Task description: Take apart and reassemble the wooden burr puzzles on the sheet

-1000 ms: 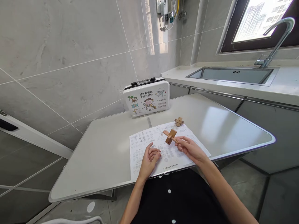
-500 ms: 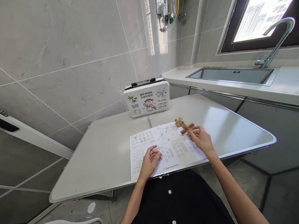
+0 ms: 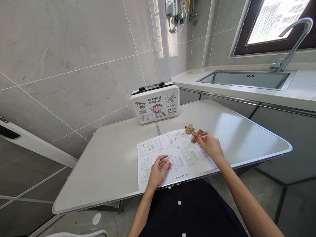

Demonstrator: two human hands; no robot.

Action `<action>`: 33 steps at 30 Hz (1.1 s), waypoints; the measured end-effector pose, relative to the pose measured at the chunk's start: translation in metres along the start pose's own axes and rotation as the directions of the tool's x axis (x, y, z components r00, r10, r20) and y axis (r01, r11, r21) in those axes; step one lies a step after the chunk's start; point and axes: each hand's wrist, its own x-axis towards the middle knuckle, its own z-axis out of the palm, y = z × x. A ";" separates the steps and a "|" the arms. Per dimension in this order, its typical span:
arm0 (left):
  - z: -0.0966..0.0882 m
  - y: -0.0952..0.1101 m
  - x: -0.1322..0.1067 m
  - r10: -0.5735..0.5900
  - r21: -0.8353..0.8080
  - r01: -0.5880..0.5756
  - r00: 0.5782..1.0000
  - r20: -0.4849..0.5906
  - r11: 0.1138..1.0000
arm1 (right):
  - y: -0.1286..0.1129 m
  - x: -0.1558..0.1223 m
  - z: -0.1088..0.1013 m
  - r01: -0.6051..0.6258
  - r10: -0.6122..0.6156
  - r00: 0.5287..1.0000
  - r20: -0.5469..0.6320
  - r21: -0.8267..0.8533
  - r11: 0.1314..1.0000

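My right hand (image 3: 211,144) pinches the near side of a brown wooden burr puzzle (image 3: 197,135), made of crossed notched bars, at the sheet's far right corner. Its fingers hide part of the puzzle. Just beyond stands a second, lighter wooden burr puzzle (image 3: 189,128), touching or very close to the first. Under both hands lies a white paper sheet (image 3: 172,179) printed with small diagrams. My left hand (image 3: 160,168) rests on the sheet near the table's front edge, its fingers loosely curled and apart from the thumb, with nothing seen in it.
A white case (image 3: 155,105) with cartoon pictures and a black handle stands at the back of the folding table (image 3: 108,164), by the tiled wall. To the right runs a counter with a sink (image 3: 244,80) and a curved tap (image 3: 293,42) under a window.
The brown wooden puzzle in my right hand has turned slightly, and my right hand has shifted a little left. My left hand stays where it was.
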 end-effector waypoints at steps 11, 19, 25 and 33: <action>0.001 0.004 -0.001 -0.013 0.009 0.013 1.000 0.006 1.000 | -0.003 -0.031 0.002 -0.049 0.047 0.998 -0.048 -0.024 0.999; 0.001 -0.001 -0.001 0.002 0.025 -0.002 1.000 0.010 1.000 | -0.005 -0.066 0.024 0.078 -0.164 0.959 0.232 0.341 0.937; 0.001 -0.002 -0.002 0.009 0.056 -0.009 1.000 0.013 0.998 | -0.001 -0.068 0.023 0.035 -0.162 0.954 0.254 0.440 0.897; 0.001 -0.001 -0.001 0.014 0.066 -0.015 1.000 0.012 0.998 | -0.002 -0.069 0.025 0.064 -0.184 0.957 0.225 0.453 0.889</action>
